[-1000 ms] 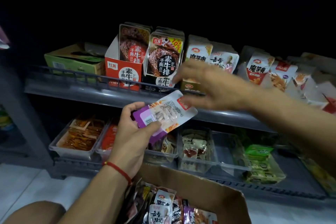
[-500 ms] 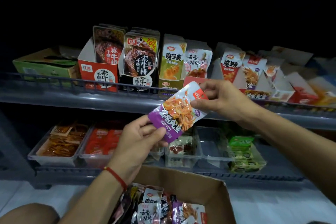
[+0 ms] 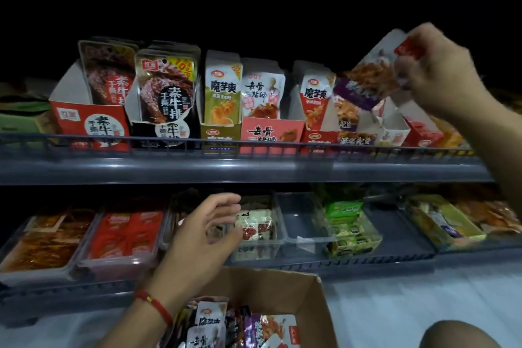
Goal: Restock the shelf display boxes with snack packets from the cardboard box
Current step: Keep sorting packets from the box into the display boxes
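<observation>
At the bottom centre of the frame sits my cardboard box [image 3: 308, 299], flaps up, with a jumble of snack packets [image 3: 226, 325] inside: white ones, dark ones and at least one purple-and-orange one. My left hand [image 3: 197, 237] hovers just above and behind it, centre-left, fingers spread and loosely bent, holding nothing; it is the nearer hand to the box, so I judge the next pick falls to it.

Past that hand, across the middle of the frame, the lower shelf carries clear plastic trays [image 3: 285, 237]: orange strips at far left, red packs next, white-and-red sweets behind my fingers, one tray that looks bare, then green packs and more towards the right, too blurred to name.

Further up, the upper shelf [image 3: 226, 169] holds a row of upright display boxes, each stuffed with standing packets, from red and black at left through green, pink and red.

At upper right my right hand [image 3: 446, 73] pinches the purple snack packet [image 3: 370, 79] by its top red corner. The packet hangs tilted, its long axis running from my fingers down and leftwards, its lower purple end just over the matching purple display box [image 3: 357, 138]. That box lies below and left of my hand, so the packet must, I think, drop down-left and straighten to slot in upright.
</observation>
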